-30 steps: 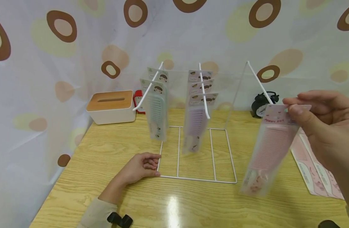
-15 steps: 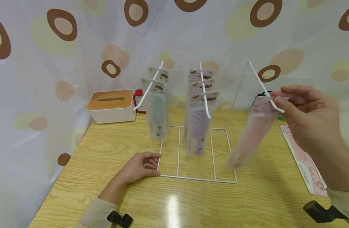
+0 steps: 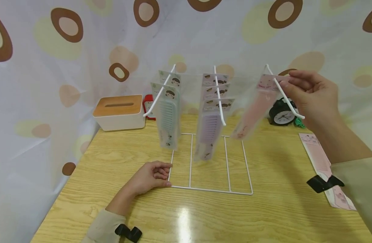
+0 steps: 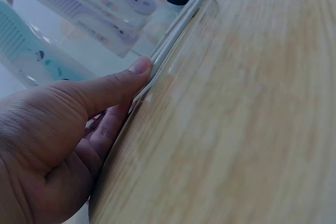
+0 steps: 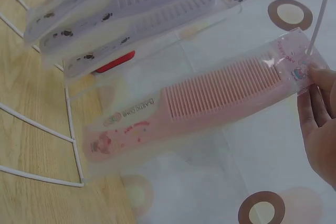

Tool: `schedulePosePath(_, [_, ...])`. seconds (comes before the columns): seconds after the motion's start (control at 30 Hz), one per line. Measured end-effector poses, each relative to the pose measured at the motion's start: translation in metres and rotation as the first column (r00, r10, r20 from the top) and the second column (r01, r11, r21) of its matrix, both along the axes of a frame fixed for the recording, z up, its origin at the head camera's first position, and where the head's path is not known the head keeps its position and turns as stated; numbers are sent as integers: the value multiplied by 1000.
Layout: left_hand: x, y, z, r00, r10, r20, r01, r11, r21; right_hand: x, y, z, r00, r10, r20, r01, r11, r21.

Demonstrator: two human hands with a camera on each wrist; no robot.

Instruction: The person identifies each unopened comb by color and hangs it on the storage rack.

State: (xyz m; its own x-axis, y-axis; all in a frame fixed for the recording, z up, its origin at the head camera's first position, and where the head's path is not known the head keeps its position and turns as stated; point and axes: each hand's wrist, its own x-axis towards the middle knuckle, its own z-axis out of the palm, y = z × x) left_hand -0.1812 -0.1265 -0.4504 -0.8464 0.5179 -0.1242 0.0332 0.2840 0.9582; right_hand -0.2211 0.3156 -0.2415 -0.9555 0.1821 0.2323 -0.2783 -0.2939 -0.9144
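Note:
A white wire display rack [image 3: 210, 190] stands on the wooden table with three prongs pointing toward me. My left hand [image 3: 150, 179] grips the front left corner of its base, thumb on the wire. With thumb and fingers, my right hand [image 3: 317, 98] pinches the header of a packaged pink comb [image 3: 257, 104]. The right prong passes through that header, and the comb tilts with its lower end to the left. Its clear wrapper and teeth show in the right wrist view. Packaged green combs [image 3: 166, 114] hang on the left prong, purple combs [image 3: 210, 128] on the middle one.
More packaged pink comb stock [image 3: 316, 153] lies on the table at right, partly under my right sleeve. A black alarm clock [image 3: 282, 114] stands behind the right prong. At back left are a tissue box [image 3: 119, 114] and a red clock [image 3: 148, 103]. A patterned curtain hangs behind.
My right hand has carried the pink comb left and away from me, onto the right prong and back along it toward its rear. The left hand has stayed on the rack corner.

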Motion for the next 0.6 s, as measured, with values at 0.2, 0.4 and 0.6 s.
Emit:
schedulePosePath(0.2, [0,2,1,1000,-2,8,2,1000,13,-18,1,1,1000,-5,27,7,998,-64])
schedulePosePath(0.4, [0,2,1,1000,0,3,0,1000,12,-22,8,-3,997,73,-26,-75,996,-53])
schedulePosePath(0.6, [0,1,0,1000,5,2,-5,1000,12,-17,34,-15,993,113,26,-116,986,118])
